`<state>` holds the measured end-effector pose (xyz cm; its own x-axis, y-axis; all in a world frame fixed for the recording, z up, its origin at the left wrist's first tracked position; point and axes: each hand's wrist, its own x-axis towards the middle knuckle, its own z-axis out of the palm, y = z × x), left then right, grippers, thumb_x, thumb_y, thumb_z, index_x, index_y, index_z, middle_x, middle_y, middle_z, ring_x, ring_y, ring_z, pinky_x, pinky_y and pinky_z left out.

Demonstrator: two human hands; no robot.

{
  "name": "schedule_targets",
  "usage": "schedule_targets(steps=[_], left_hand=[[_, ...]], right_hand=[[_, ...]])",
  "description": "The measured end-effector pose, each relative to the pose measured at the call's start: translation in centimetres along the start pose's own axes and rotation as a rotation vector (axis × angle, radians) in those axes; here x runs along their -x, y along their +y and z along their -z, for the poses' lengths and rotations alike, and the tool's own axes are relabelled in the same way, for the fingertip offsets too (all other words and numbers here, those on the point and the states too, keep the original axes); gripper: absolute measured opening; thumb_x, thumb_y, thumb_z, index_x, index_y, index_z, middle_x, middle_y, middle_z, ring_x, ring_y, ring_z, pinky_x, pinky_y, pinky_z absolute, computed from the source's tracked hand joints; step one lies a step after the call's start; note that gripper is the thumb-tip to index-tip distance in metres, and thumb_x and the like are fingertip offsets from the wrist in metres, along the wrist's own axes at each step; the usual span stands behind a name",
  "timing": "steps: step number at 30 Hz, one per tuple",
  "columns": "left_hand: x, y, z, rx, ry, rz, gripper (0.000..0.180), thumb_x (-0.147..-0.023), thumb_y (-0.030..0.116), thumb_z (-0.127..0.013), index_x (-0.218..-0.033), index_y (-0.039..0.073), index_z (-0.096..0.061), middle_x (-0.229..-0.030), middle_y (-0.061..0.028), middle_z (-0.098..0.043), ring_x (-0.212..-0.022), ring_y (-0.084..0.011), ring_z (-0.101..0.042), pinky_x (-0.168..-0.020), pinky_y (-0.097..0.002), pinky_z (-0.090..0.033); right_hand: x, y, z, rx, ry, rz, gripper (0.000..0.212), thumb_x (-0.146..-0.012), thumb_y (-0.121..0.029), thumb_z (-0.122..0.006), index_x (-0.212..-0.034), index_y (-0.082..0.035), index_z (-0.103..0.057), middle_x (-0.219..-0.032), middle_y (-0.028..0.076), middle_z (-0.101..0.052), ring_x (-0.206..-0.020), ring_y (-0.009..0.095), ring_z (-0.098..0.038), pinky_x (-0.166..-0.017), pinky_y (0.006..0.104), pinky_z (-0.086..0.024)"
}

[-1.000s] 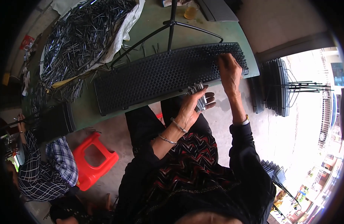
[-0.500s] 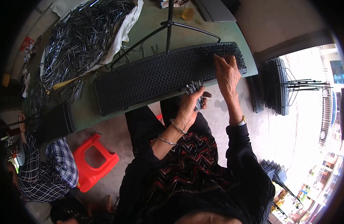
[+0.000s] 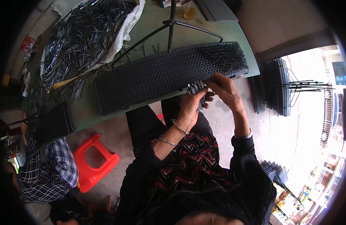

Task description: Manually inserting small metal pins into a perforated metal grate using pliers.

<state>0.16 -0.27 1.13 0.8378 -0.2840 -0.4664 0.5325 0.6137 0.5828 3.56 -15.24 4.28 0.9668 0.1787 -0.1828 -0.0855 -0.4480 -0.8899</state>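
Observation:
A bundle of short, thin dark-silver metal strips (image 3: 195, 87) is gripped in my left hand (image 3: 191, 106), their ends poking up past the thumb. My right hand (image 3: 225, 90) meets that bundle, thumb and fingertips pinched on the strips' ends; how many it grips is hidden. Just beyond both hands lies a long black perforated panel (image 3: 146, 75) along the table's near edge. Its right end is covered in a dense patch of dark upright pieces (image 3: 229, 54), while round holes show over the rest. A black rod stand (image 3: 171, 24) with spread legs meets the panel's far side.
A large heap of loose metal strips (image 3: 83, 41) lies on white sheeting at the left of the green table (image 3: 152, 28). A cup of yellowish liquid (image 3: 190, 12) stands at the back. A red plastic stool (image 3: 113, 161) and another person's checked sleeve (image 3: 66, 163) are at lower left; black racks (image 3: 279, 86) stand right.
My right hand has drawn back from the panel's right end, down and left to the bundle in my left hand. The left hand has hardly moved.

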Motion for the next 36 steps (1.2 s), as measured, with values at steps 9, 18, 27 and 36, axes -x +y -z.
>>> schedule_targets(steps=[9, 18, 27, 36], left_hand=[[0.0, 0.8, -0.1, -0.116, 0.017, 0.003, 0.016, -0.086, 0.017, -0.066, -0.098, 0.007, -0.064, -0.083, -0.0061, -0.069, -0.068, -0.0147, -0.067, -0.047, -0.0246, -0.042], [0.0, 0.7, -0.5, -0.139, 0.030, -0.016, 0.017, -0.085, 0.018, -0.066, -0.098, 0.006, -0.065, -0.084, -0.0059, -0.069, -0.071, -0.0150, -0.068, -0.047, -0.0255, -0.044], [-1.3, 0.1, 0.3, 0.095, 0.056, 0.061, 0.015, -0.086, 0.012, -0.065, -0.099, 0.005, -0.063, -0.087, -0.0094, -0.067, -0.074, -0.0221, -0.069, -0.063, -0.0364, -0.059], [-1.7, -0.5, 0.2, 0.237, 0.061, 0.146, 0.013, -0.086, 0.010, -0.064, -0.098, 0.006, -0.060, -0.089, -0.0092, -0.064, -0.081, -0.0250, -0.068, -0.071, -0.0405, -0.059]], right_hand=[[0.0, -0.6, 0.6, 0.016, -0.003, -0.024, 0.016, -0.086, -0.011, -0.061, -0.092, 0.003, -0.064, -0.079, 0.006, -0.064, -0.071, 0.009, -0.056, -0.064, 0.0271, -0.046], [-0.1, -0.8, 1.3, -0.046, -0.061, 0.003, 0.012, -0.086, -0.009, -0.060, -0.089, 0.003, -0.062, -0.077, 0.006, -0.063, -0.072, 0.011, -0.059, -0.065, 0.0265, -0.048], [-1.2, 0.0, 1.1, -0.091, 0.545, 0.154, 0.006, -0.091, -0.004, -0.056, -0.091, 0.001, -0.059, -0.082, 0.009, -0.070, -0.077, 0.012, -0.067, -0.070, 0.0239, -0.051], [-2.9, 2.5, 0.8, 0.232, 0.724, 0.191, 0.007, -0.089, -0.006, -0.058, -0.094, -0.001, -0.059, -0.080, 0.010, -0.070, -0.075, 0.012, -0.068, -0.063, 0.0243, -0.051]])
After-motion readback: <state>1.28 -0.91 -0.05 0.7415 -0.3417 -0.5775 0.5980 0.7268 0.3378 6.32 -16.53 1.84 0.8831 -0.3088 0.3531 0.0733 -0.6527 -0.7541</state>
